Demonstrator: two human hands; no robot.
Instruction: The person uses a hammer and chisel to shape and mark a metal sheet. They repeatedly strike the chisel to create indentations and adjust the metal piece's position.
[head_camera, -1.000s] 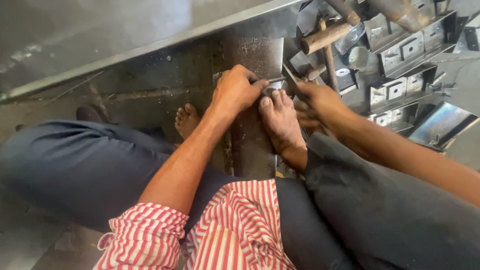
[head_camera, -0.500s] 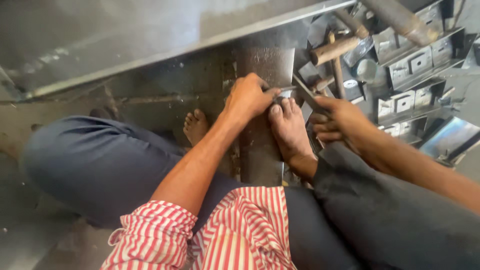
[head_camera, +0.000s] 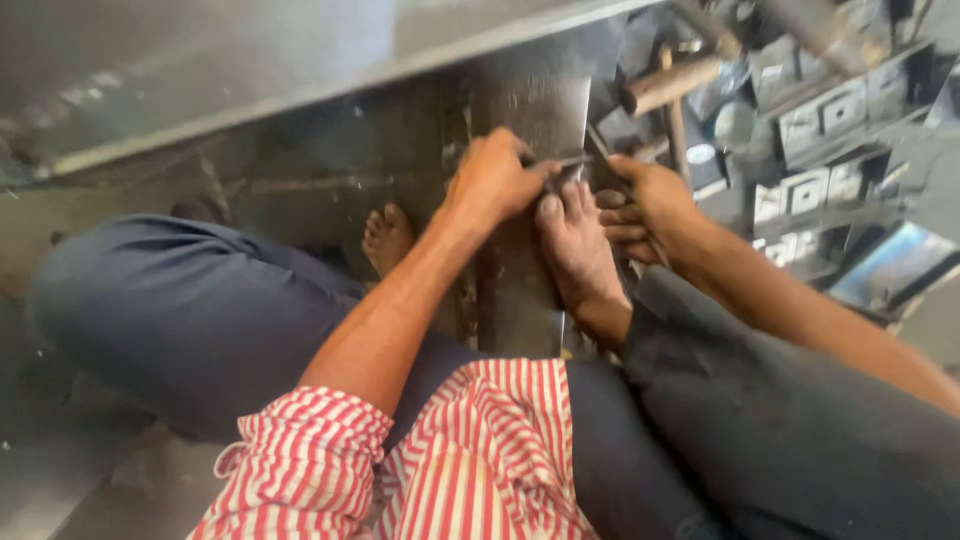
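Beyond the grip, stacked grey stamped metal boxes (head_camera: 820, 115) and a wooden-handled hammer (head_camera: 672, 85) crowd the floor on the right; a long dull sheet-metal edge (head_camera: 300, 95) runs across above. The person's bare right foot (head_camera: 575, 250) rests on a flat, scratched steel strip (head_camera: 520, 290), toes just below the grip and partly blocking the view of it. The left hand (head_camera: 495, 180) has its fingers pressed together, pinching a small metal piece (head_camera: 572, 162) on the strip's far end. The right hand (head_camera: 650, 205) curls closed just beside it, around a thin tool (head_camera: 603, 145) whose shape is blurred.
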